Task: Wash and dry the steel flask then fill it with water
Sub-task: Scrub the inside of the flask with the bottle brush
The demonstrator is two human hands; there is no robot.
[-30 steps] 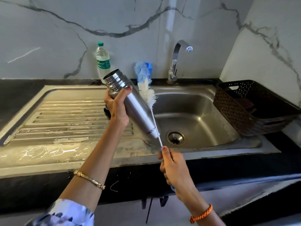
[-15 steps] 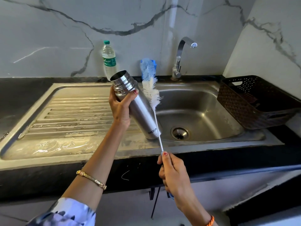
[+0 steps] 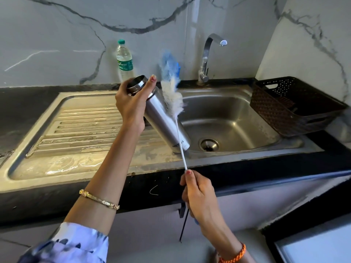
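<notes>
Flask: the steel flask (image 3: 167, 120) is held tilted above the join of draining board and basin, open mouth up and to the left, base down to the right with dark lettering near it.
Left hand: the left hand (image 3: 131, 107) grips the flask round its neck, fingers and thumb curled over the ringed top.
Right hand: the right hand (image 3: 199, 194) holds the thin white handle of the bottle brush (image 3: 173, 97), fingers wrapped round the near end, thumb along the stem.
Brush: its white and blue bristles lie outside the flask, against its right side near the neck; the stem crosses in front of the flask's base.
Sink: the steel sink (image 3: 237, 118) has its basin on the right with a drain; the ribbed draining board on the left is wet near its front edge.
Tap: the tap (image 3: 206, 59) stands at the far rim of the basin.
Far left of the tap: a plastic water bottle (image 3: 124, 61) with a green cap stands against the marble wall.
Right: a dark basket (image 3: 292, 109) sits on the counter beside the basin.
</notes>
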